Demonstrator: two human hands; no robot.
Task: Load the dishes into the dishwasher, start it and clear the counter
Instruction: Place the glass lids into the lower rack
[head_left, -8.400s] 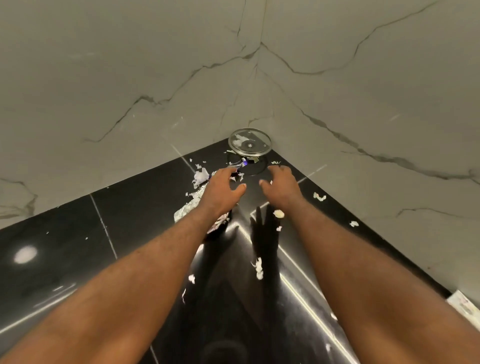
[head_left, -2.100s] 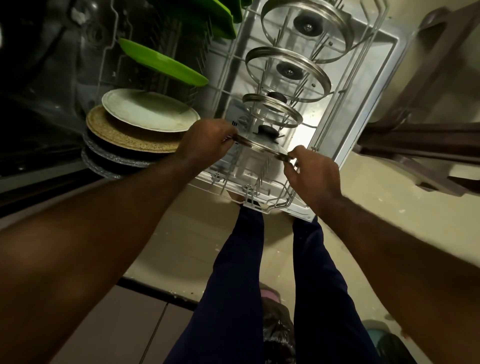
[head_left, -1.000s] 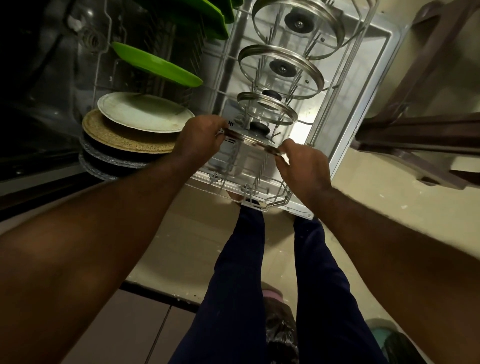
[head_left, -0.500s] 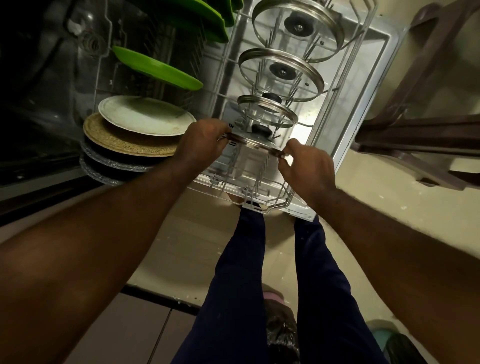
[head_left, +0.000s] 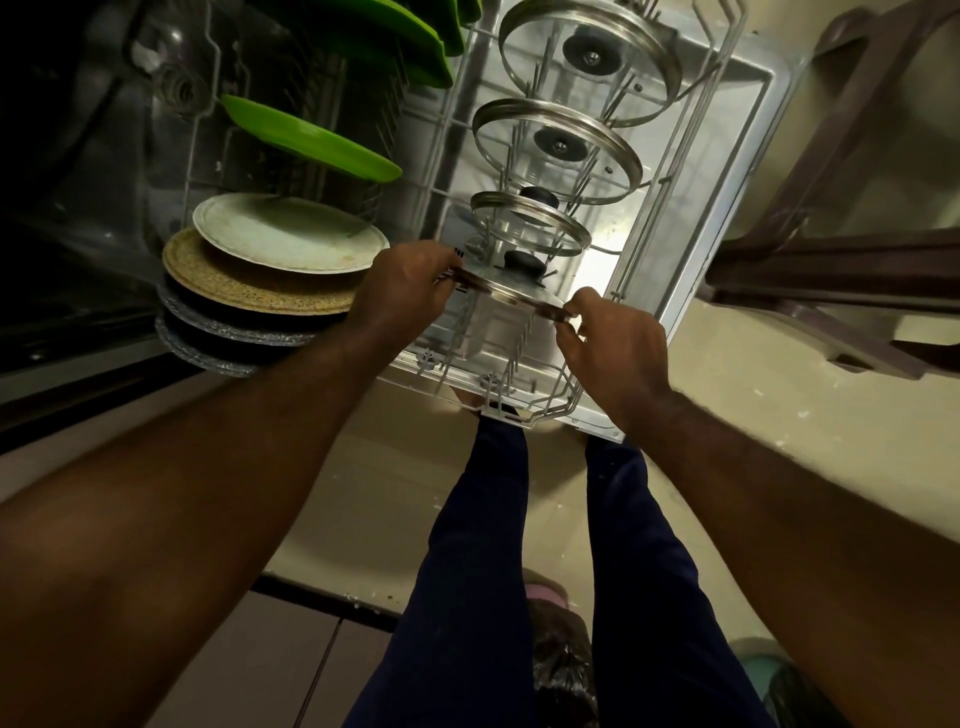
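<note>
Off the table, the glass lid (head_left: 511, 291) now meets the dishwasher rack (head_left: 540, 414) at frame centre. Left hand (head_left: 410, 291) and right hand (head_left: 613, 348) still pinch-grip its rim, seating it.

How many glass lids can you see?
4. Three sit in the rack: far lid, middle lid, small lid. The fourth lid is held by the left hand and right hand. Others may be hidden.

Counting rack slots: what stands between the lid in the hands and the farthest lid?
Two glass lids, seen in the head view: a small lid next to the held lid, then a wider lid before the farthest lid.
</note>
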